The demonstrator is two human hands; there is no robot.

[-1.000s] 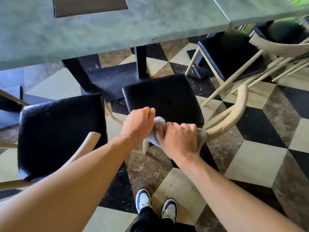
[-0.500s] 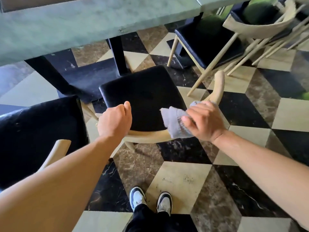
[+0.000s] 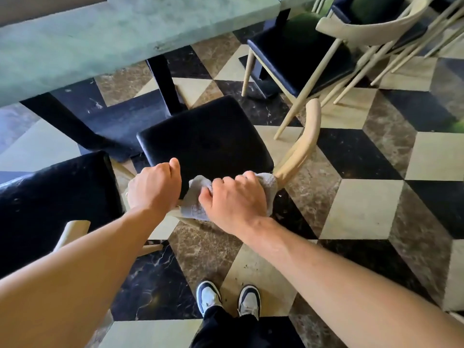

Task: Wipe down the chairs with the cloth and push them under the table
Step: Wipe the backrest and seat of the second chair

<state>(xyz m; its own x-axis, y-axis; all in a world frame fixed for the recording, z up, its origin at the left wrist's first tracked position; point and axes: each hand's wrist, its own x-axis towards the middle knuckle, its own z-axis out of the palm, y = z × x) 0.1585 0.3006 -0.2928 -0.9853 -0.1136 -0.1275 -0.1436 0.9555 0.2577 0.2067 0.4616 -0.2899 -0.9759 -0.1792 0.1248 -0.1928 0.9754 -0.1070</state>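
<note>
Green stone table point(image 3: 105, 41) at top; middle chair point(image 3: 208, 139) stands clear of it, seat facing the table, curved backrest nearest the person, its long axis across the view. Not yet pushed under. A chair at left point(image 3: 50, 197) is also out. Left hand point(image 3: 154, 188) grips the backrest. Right hand point(image 3: 234, 197) clutches the grey cloth point(image 3: 194, 199), bunched on the backrest. Judged: wiping underway, pushing remains.
</note>
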